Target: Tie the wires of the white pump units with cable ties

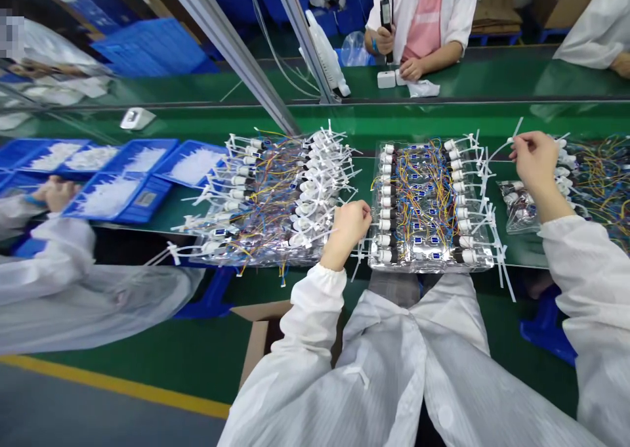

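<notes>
My right hand (536,161) is raised at the right, its fingertips pinched on a white cable tie (501,149) whose thin ends stick out. Below my left hand (348,229), thin white strips hang beside the near tray; its fingers are closed, and what they hold is hidden. Between my hands lies a clear plastic tray (428,263) with rows of small boards, yellow and blue wires (428,184), and black-and-white cylindrical parts (386,224) along both sides. Cable ties stick out from the parts on the right side.
To the left, a second pile of wired parts (266,197) bristles with cable ties. Blue bins (147,201) of white pieces stand farther left, by another person's hands (59,194). More wired parts (605,178) lie right. Opposite, a person holds a tool (386,23). A metal post (236,53) slants overhead.
</notes>
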The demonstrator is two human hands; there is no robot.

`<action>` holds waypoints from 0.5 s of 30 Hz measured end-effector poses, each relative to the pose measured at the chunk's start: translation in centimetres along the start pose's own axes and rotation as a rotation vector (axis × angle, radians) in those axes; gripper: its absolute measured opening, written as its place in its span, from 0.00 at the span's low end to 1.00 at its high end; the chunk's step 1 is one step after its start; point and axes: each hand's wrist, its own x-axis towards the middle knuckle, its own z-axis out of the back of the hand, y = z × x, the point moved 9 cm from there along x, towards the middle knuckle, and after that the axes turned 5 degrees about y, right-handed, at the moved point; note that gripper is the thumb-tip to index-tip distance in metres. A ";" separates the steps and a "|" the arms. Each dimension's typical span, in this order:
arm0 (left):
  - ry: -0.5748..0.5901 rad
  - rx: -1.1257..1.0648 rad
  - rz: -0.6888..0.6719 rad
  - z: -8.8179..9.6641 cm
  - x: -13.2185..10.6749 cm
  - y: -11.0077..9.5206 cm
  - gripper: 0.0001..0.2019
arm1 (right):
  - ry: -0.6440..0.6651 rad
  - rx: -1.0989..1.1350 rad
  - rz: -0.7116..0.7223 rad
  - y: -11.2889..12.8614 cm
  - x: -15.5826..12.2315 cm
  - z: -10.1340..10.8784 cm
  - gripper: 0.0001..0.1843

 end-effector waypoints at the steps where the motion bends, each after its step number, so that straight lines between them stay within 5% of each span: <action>1: -0.006 0.002 0.005 -0.1 0.3 0.2 0.09 | -0.034 0.061 0.066 1.9 -1.0 1.2 0.20; 4: -0.051 -0.019 -0.020 0.2 0.7 0.3 0.11 | -0.059 0.165 0.304 8.9 -5.0 4.1 0.17; 7: -0.227 -0.245 -0.194 2.4 -0.3 -1.3 0.13 | 0.086 0.076 0.578 17.0 -9.8 3.7 0.09; 9: -0.271 -0.520 -0.351 3.7 -1.7 -2.6 0.20 | 0.303 0.040 0.700 21.1 -12.6 1.0 0.07; 12: -0.075 -0.883 -0.483 3.3 -3.0 -4.7 0.40 | 0.576 0.004 0.809 25.0 -16.1 -4.3 0.12; 15: 0.047 -1.015 -0.503 2.2 -3.3 -5.8 0.39 | 0.726 0.016 0.906 27.2 -18.7 -8.7 0.14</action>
